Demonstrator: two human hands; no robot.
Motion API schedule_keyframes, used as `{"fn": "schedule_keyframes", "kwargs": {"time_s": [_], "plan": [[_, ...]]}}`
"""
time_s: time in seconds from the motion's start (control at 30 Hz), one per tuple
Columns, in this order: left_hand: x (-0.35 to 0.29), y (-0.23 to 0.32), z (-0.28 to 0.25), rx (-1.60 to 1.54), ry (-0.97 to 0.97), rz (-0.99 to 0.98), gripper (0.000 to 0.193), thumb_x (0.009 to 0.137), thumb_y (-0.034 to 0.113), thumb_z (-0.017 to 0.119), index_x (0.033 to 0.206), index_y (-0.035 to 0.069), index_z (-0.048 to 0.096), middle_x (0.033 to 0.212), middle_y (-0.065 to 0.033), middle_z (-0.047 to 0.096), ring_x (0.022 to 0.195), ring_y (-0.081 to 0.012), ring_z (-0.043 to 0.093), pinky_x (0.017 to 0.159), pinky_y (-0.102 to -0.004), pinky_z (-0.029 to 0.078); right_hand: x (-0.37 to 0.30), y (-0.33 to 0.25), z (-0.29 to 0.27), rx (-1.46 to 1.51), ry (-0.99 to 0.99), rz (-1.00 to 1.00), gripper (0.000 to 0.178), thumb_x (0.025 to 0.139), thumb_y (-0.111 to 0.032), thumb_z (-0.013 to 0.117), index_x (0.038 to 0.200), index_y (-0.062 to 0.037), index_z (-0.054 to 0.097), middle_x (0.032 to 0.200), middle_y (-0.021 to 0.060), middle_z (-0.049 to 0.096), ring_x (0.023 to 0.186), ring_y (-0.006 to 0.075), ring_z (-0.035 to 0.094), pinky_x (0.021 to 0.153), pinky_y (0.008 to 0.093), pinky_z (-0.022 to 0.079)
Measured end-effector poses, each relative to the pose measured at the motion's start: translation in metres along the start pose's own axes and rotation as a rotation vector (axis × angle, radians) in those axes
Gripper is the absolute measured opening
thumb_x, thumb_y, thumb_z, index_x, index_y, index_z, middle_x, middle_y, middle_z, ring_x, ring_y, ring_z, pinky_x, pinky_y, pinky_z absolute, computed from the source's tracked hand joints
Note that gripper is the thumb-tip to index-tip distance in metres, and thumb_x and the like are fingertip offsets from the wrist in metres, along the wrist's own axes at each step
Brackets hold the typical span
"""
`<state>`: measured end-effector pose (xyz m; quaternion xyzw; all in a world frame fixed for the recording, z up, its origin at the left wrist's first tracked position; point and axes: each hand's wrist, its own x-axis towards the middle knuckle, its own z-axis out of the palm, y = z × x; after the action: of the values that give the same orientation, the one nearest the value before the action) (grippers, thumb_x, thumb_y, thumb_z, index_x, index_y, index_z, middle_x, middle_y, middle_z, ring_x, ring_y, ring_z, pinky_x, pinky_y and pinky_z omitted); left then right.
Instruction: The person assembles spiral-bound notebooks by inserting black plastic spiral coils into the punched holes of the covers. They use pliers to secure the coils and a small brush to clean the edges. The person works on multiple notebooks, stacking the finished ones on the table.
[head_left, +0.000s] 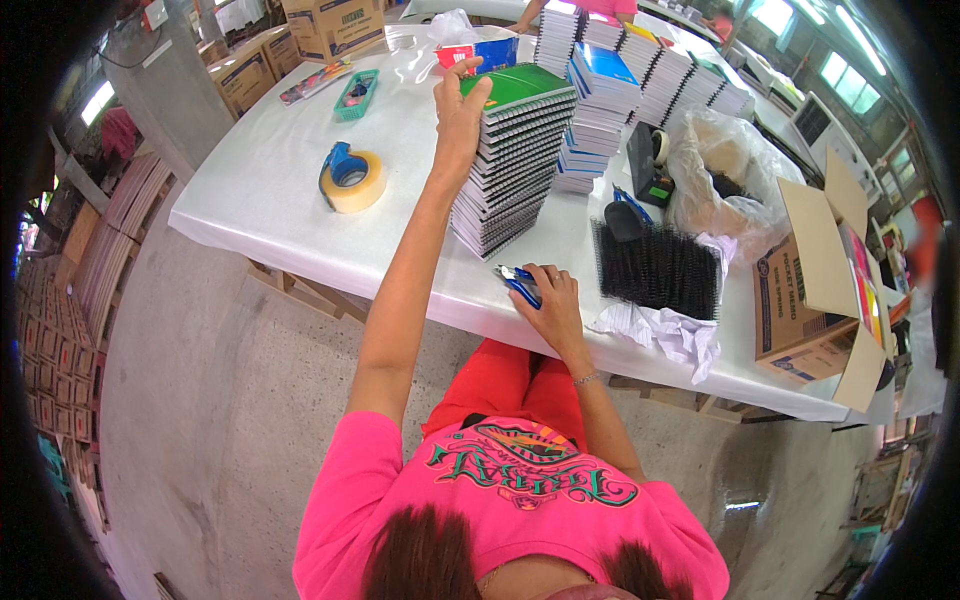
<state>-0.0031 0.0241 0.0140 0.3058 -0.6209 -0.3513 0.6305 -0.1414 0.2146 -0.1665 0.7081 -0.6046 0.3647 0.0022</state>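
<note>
A tall stack of spiral notebooks [510, 165] with a green top cover stands near the table's front edge. My left hand [460, 115] is at its upper left corner, with the thumb on the green cover and the fingers closed about the far edge. Low in front of the stack, my right hand [553, 305] holds blue-handled cutting pliers [520, 287], jaws pointing left. Just right of that hand, a bundle of black spiral binding coils [655, 272] lies on crumpled white paper [665, 335].
Tape on a blue dispenser [352, 182] and a green basket [357, 95] are on the left. Blue-topped notebooks [603, 110] rise behind the stack. A plastic bag [735, 180] and an open cardboard box [815, 285] occupy the right. Another person [600, 8] is across the table.
</note>
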Motion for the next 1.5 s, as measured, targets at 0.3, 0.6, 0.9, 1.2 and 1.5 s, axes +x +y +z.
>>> {"fn": "schedule_keyframes", "kwargs": {"time_s": [0.3, 0.6, 0.9, 1.2, 1.5], "plan": [[-0.003, 0.006, 0.002, 0.019, 0.030, -0.016, 0.062, 0.093, 0.054, 0.053, 0.139, 0.012, 0.044, 0.131, -0.0153, 0.042, 0.117, -0.0269, 0.044, 0.105, -0.0368, 0.032, 0.000, 0.000, 0.001, -0.021, -0.013, 0.019, 0.045, 0.082, -0.030, 0.071, 0.119, -0.0078, 0.059, 0.106, 0.0116, 0.058, 0.096, 0.0317, 0.053, 0.087, 0.0432, 0.039], [0.058, -0.017, -0.068, -0.302, 0.171, -0.235, 0.072, 0.090, 0.060, 0.055, 0.145, 0.014, 0.041, 0.136, -0.0091, 0.046, 0.123, -0.0222, 0.043, 0.103, -0.0461, 0.029, 0.000, 0.002, 0.005, -0.037, 0.004, 0.004, 0.045, 0.082, -0.031, 0.073, 0.119, -0.0098, 0.059, 0.106, 0.0106, 0.059, 0.097, 0.0306, 0.053, 0.086, 0.0423, 0.039], [0.015, 0.004, -0.052, -0.066, 0.070, 0.041, 0.053, 0.096, 0.050, 0.051, 0.135, 0.013, 0.055, 0.133, -0.0081, 0.048, 0.126, -0.0214, 0.042, 0.107, -0.0402, 0.028, 0.005, 0.025, 0.012, 0.520, 0.213, 0.199, 0.038, 0.092, -0.034, 0.066, 0.117, -0.0072, 0.059, 0.097, 0.0087, 0.063, 0.078, 0.0175, 0.056, 0.067, 0.0331, 0.047], [-0.016, 0.025, -0.018, 0.147, -0.043, 0.532, 0.046, 0.104, 0.034, 0.036, 0.112, 0.004, 0.070, 0.125, -0.0109, 0.058, 0.123, -0.0251, 0.048, 0.108, -0.0355, 0.031, 0.008, 0.031, -0.037, 1.974, 0.016, 0.931, 0.048, 0.098, -0.047, 0.052, 0.126, -0.0085, 0.055, 0.110, 0.0141, 0.058, 0.088, 0.0229, 0.057, 0.079, 0.0419, 0.050], [-0.012, 0.009, -0.018, 0.210, -0.019, 0.562, 0.043, 0.103, 0.030, 0.037, 0.111, 0.005, 0.072, 0.123, -0.0134, 0.059, 0.120, -0.0302, 0.051, 0.105, -0.0384, 0.034, 0.011, 0.009, -0.031, 1.947, -0.284, 0.738, 0.051, 0.100, -0.030, 0.054, 0.145, -0.0124, 0.039, 0.120, 0.0132, 0.058, 0.097, 0.0242, 0.061, 0.081, 0.0437, 0.051]]}}
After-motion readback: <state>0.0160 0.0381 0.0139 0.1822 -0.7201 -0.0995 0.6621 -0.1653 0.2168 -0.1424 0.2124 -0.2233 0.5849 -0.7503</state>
